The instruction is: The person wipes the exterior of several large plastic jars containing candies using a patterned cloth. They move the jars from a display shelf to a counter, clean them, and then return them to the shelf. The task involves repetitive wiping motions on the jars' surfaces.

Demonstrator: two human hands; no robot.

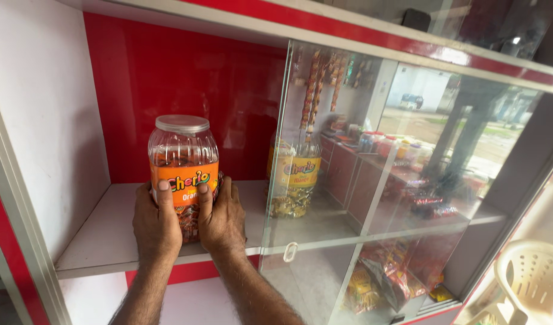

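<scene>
A clear plastic jar with an orange label and a clear lid stands upright on the white shelf, part filled with wrapped sweets. My left hand grips its lower left side, thumb on the label. My right hand clasps the lower right side. Both forearms reach up from the bottom edge.
A second jar with a yellow label stands further right behind the sliding glass door, which reflects a street and shop goods. The cabinet has a red back wall and a white left wall. Snack packets lie on the shelf below. A white plastic chair is at bottom right.
</scene>
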